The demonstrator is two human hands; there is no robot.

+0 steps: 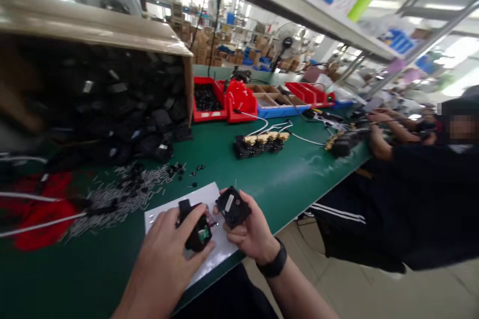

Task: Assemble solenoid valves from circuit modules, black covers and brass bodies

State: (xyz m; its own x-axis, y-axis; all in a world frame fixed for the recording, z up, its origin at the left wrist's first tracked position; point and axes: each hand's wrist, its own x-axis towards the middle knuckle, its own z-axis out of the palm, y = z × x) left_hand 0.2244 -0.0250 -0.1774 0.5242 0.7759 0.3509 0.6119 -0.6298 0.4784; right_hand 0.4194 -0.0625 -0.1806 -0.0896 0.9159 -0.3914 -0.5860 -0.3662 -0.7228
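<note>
My left hand (174,244) is closed round an open black plastic housing (196,234), inside which a bit of green circuit board shows. In my right hand (249,229) is a black cover (232,207) with a pale label strip, gripped between thumb and fingers. The two parts are close together but apart, above a white sheet (209,271) at the table's front edge. A thin pin or wire end stands up behind the cover. To the left of the sheet lies a loose pile of metal pins (123,199) with black heads.
A cardboard box (179,45) full of black parts stands at the left. Red bins (207,114) and a blue divided tray (280,109) line the back. A row of black-and-brass assemblies (260,144) lies mid-table. A co-worker (422,179) sits at the right.
</note>
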